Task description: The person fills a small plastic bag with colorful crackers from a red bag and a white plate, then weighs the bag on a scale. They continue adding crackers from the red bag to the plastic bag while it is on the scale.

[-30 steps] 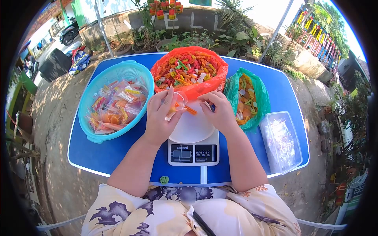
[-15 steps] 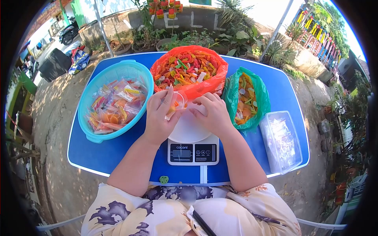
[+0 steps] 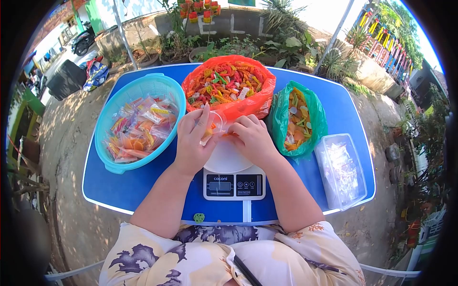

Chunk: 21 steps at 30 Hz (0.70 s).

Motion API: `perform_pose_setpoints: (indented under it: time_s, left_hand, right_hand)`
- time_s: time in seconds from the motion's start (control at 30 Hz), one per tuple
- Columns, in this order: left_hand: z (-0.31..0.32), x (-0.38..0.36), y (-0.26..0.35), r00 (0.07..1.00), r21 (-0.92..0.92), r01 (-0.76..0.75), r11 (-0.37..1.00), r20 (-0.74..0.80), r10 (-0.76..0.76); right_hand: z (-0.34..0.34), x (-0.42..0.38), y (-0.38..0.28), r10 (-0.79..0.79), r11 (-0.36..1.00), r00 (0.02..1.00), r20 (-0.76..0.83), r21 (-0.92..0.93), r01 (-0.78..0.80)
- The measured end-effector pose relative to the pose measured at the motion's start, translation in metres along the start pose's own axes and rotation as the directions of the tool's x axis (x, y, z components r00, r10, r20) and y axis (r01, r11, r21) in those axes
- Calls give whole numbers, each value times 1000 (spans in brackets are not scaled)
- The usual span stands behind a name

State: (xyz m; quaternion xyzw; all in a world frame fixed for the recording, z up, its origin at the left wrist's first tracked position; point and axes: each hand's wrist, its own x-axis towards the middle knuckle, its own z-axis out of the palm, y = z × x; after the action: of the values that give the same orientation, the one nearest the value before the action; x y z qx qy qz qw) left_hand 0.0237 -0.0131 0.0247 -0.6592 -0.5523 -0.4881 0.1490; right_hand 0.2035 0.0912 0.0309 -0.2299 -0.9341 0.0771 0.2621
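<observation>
My left hand (image 3: 192, 143) grips a small clear plastic bag (image 3: 217, 123) with some orange pieces in it, above the white kitchen scale (image 3: 234, 187). My right hand (image 3: 250, 138) is at the bag's right side, its fingertips pinched on a small orange piece (image 3: 231, 135). Behind both hands stands a red plastic bag (image 3: 267, 90) full of red, orange and green pieces. To the right of my right hand is a green plastic bag (image 3: 317, 125) holding yellow and orange pieces. The scale's display is too faint to read.
A light blue basket (image 3: 114, 166) of filled clear packets stands on the blue table (image 3: 157, 193) at the left. At the right lies a clear box (image 3: 339, 171) of plastic bags. A small green piece (image 3: 199, 218) is near the front edge.
My right hand has shifted slightly left toward the small bag, and its fingers have closed on an orange piece. My left hand has stayed in place.
</observation>
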Motion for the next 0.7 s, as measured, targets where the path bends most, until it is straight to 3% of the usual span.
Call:
perform_pose_setpoints:
  time_s: [0.1,0.2,0.23,0.33,0.43,0.53,0.7]
  left_hand:
    - [-1,1,2,1000,52,-14,999,10,14]
    - [0,2,3,1000,65,1,998,26,-2]
    - [0,2,4,1000,71,9,997,30,-11]
    - [1,2,5,999,83,19,996,40,-23]
    - [3,1,6,999,68,20,997,39,-23]
    - [3,1,8,998,64,22,998,57,-25]
    - [5,2,10,999,38,19,999,42,-21]
  right_hand:
    - [-6,3,4,287,866,958,-18,432,-251]
    - [-12,5,10,352,744,931,-93,632,-218]
    - [-17,6,10,373,629,927,-30,743,-229]
    - [-17,5,8,387,432,921,-49,892,-135]
    - [-17,3,6,350,440,935,-53,891,-114]
    - [-21,5,-3,199,753,954,-225,658,-2]
    - [-20,10,-17,191,763,940,-281,646,39]
